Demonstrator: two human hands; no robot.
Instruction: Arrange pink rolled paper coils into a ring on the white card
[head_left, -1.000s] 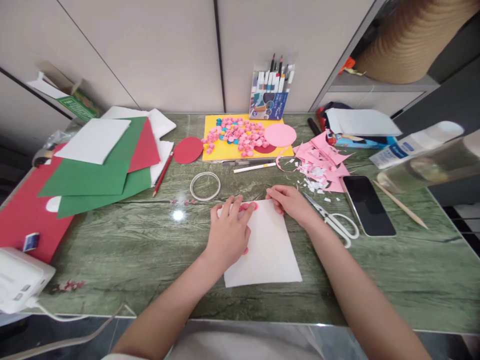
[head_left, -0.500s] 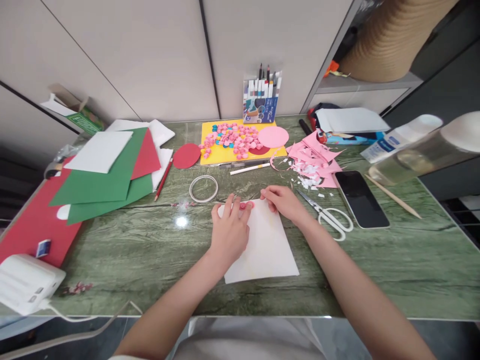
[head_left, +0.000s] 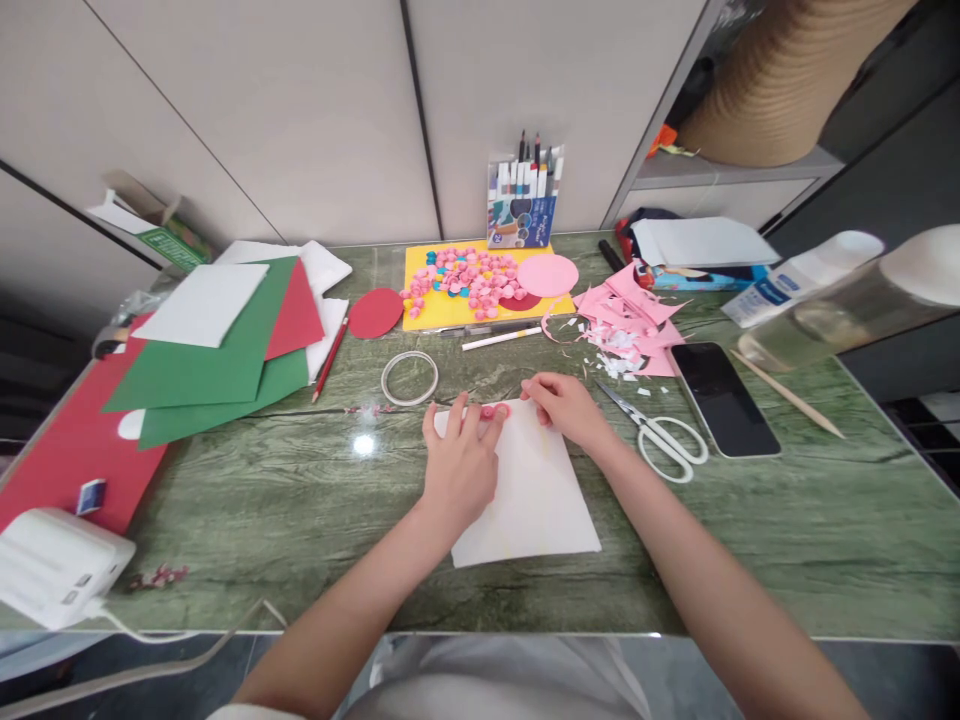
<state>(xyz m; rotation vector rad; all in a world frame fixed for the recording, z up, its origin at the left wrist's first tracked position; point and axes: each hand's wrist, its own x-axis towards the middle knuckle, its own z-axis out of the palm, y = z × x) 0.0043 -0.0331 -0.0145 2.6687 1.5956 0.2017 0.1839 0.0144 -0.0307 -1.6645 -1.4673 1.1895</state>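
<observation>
Green tabletop: spreads under everything, with the white sheet at its near middle.
White sheet (head_left: 536, 495): lies flat, straight ahead of the person; its sides run roughly from 11 to 5 o'clock. Which side is longer is hard to judge with the left hand over part of it.
Left hand (head_left: 459, 470): palm down on the sheet's left side, fingers open and spread, pointing to about 12 o'clock, gripping nothing that shows.
Right hand (head_left: 564, 405): at the sheet's far right corner, around 1 o'clock from its middle, fingers curled inward and pointing to about 10 o'clock. Whether they pinch the corner or a small bit, I cannot tell.
White-handled scissors (head_left: 664, 437): at 4 o'clock from the right hand, blades pointing to 10, apart from the sheet.
Pinkish-red pieces (head_left: 489, 411): by the sheet's far edge, between the two hands, partly hidden by the left fingers. They sit at 9 o'clock from the right fingertips, near but apart; the left hand is nearer, its fingers right beside them and seemingly touching.
</observation>
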